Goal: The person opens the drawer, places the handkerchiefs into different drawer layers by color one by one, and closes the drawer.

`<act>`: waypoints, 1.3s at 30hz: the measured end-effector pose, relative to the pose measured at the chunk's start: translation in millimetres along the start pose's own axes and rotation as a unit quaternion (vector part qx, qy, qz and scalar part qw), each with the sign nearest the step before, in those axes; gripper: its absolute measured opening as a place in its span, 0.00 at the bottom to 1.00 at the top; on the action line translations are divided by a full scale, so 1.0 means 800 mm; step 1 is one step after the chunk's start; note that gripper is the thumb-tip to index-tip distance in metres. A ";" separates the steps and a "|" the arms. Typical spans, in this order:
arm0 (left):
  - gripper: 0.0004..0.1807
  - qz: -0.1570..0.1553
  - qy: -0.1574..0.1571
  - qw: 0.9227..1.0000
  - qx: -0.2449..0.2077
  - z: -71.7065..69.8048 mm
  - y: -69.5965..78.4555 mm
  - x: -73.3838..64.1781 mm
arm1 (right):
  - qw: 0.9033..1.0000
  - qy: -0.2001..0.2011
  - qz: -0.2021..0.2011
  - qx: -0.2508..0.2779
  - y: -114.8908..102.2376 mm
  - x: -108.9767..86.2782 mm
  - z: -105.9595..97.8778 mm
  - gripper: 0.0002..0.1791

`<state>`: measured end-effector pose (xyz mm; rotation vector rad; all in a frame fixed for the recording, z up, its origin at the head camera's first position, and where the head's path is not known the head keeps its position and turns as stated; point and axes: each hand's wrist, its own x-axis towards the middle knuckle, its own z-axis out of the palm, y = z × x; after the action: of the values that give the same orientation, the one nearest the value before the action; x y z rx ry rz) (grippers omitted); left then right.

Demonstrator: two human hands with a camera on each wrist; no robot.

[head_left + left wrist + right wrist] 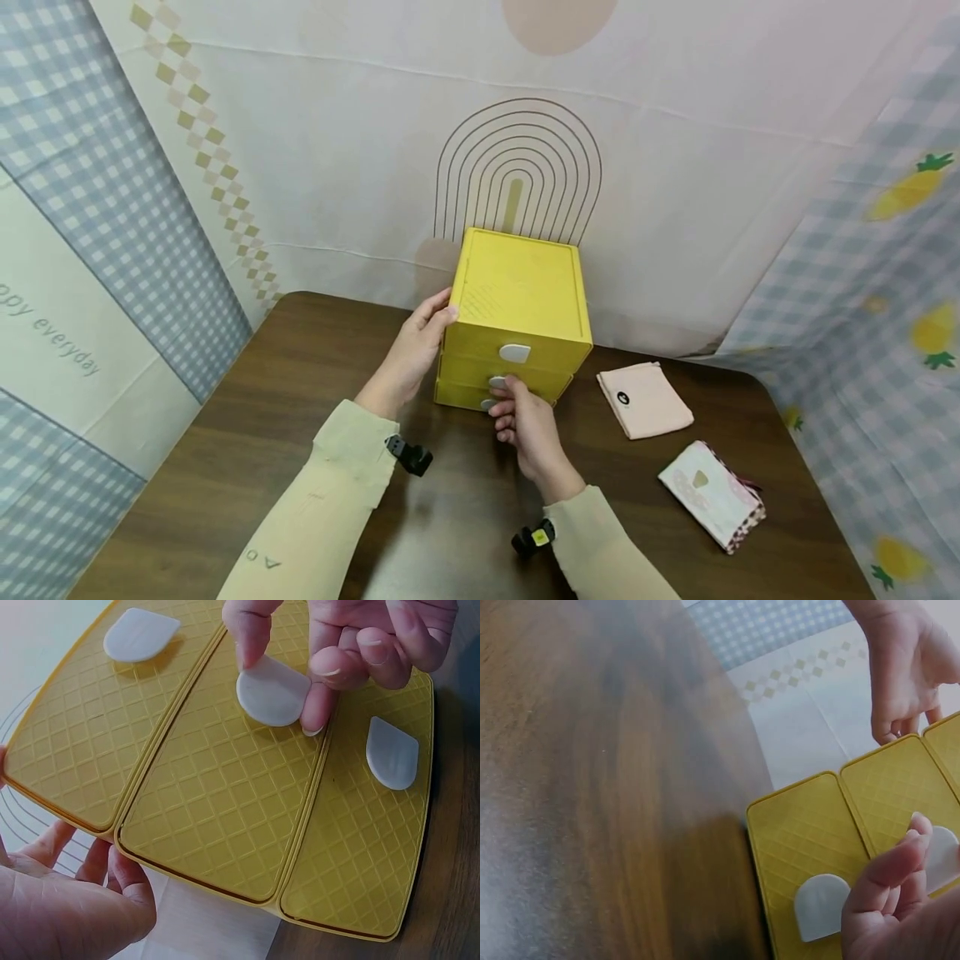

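Note:
A yellow three-drawer storage box point(525, 283) with white tab handles stands on the brown table. My right hand point(528, 425) pinches the middle drawer's white handle point(271, 691) between thumb and finger, the other fingers bent. Against the box's left side rests my left hand point(416, 350), its thumb at the top edge and its fingers touching the side wall. In the left wrist view the top drawer handle point(140, 634) and bottom drawer handle point(392, 754) are untouched. All drawer fronts look flush with the frame.
A folded pink cloth point(648, 400) lies right of the box. Nearer the table's right edge is a folded white patterned cloth point(712, 496). Behind the table point(247, 467) hangs a pale printed curtain point(360, 167), close to the box's back.

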<state>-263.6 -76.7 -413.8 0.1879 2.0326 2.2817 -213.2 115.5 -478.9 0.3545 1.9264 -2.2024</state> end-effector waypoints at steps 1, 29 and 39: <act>0.28 0.000 0.002 1.000 0.001 0.000 0.000 0.000 | 1.000 0.005 -0.003 -0.003 0.002 0.000 0.001 0.27; 0.29 -0.012 -0.010 1.000 0.008 0.007 0.038 -0.024 | 0.998 0.010 -0.020 -0.051 0.025 -0.055 -0.004 0.27; 0.29 -0.015 -0.016 1.000 0.009 0.002 0.019 -0.012 | 0.998 0.009 -0.007 -0.068 0.032 -0.075 -0.008 0.31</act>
<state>-253.7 -78.0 -399.1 0.1938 2.0257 2.2294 -148.1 117.9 -485.8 0.3418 2.0810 -2.0688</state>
